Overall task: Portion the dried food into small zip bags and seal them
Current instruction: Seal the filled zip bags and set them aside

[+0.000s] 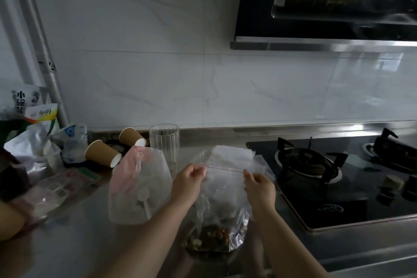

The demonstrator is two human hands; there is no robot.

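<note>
Now sealing step: left hand [188,179] and right hand [259,184] pinch zip strip ends of zip bag [225,192], held above desk [74,241] at 6 o'clock; dried food [211,238] at bag bottom. Next, likely: press strip closed along length.

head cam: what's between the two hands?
Head view: the zip bag's red-lined top edge spans from left hand to right hand; both pinch it.

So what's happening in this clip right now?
A person stands at a kitchen counter beside a gas hob. The left hand and right hand each pinch an end of a clear zip bag's red-lined top, holding it upright. Brown dried food sits at its bottom.
</note>
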